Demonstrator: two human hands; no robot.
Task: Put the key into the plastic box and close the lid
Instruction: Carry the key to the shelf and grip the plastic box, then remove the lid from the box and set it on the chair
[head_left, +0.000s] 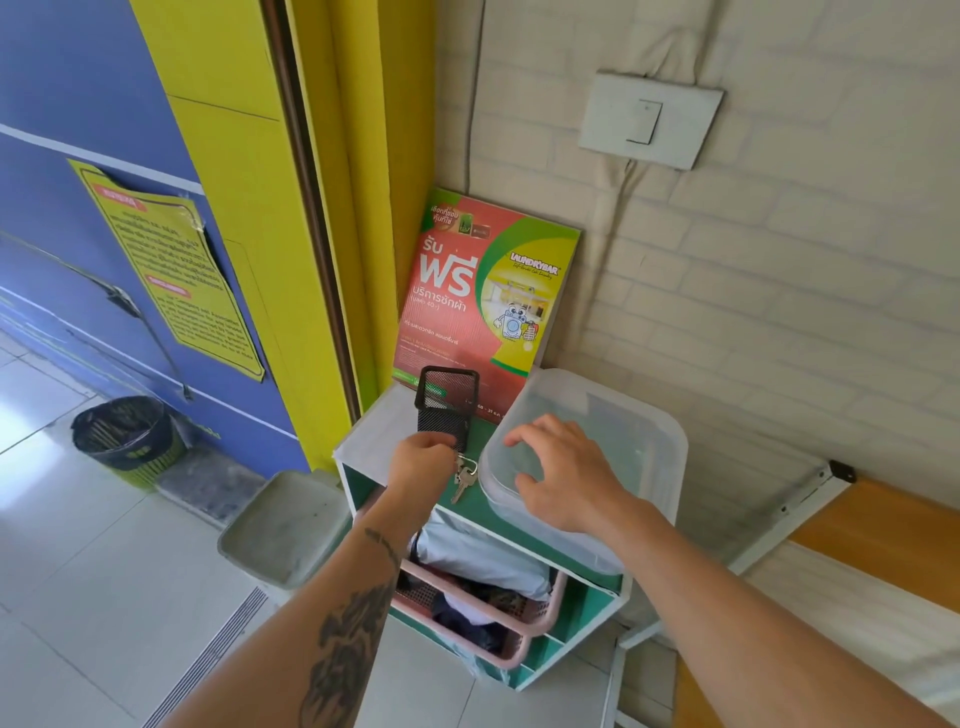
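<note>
Left of the small white-and-green shelf unit (358, 441), a black-lined bin (127, 434) stands on the floor. On the shelf unit's top, the tattooed left hand (421, 462) pinches the ring of a small silver key (462, 480), which hangs just above the green surface, in front of the black mesh pen holder (445, 405). Right of the key, the translucent plastic box with its lid on (623, 431) sits on the same top; the right hand (563, 475) rests spread, fingers loose, on the lid.
</note>
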